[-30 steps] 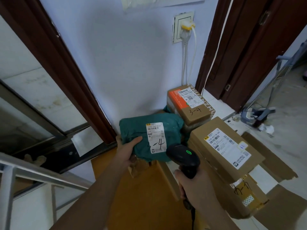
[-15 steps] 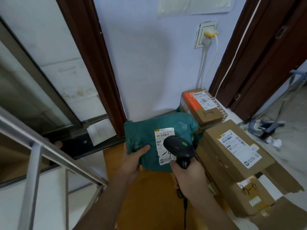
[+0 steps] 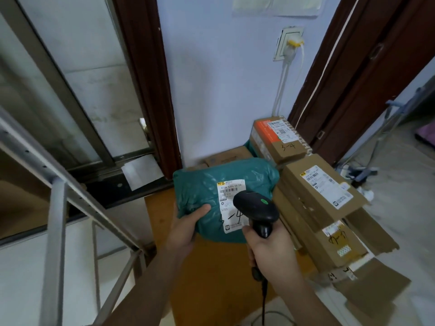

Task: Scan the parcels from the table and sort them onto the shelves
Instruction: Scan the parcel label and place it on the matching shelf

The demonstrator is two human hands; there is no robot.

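Note:
My left hand [image 3: 186, 231] grips the near left edge of a green plastic parcel bag [image 3: 204, 187], thumb on top. Its white shipping label [image 3: 229, 203] faces up, with a handwritten number on it. My right hand [image 3: 270, 250] holds a black barcode scanner [image 3: 255, 208] by the handle. The scanner's head sits just over the label's right side and hides part of it. A green light shows on the scanner's top.
Several brown cardboard parcels [image 3: 320, 194] are stacked to the right on the wooden table [image 3: 162, 208], one with an orange side [image 3: 266, 132] at the back. A grey metal shelf frame [image 3: 56, 208] stands at the left. A wall socket with white cables [image 3: 290, 45] is above.
The scanner has moved from right of the green parcel to over its label. The parcel sits slightly nearer, and my view has shifted left toward the metal frame.

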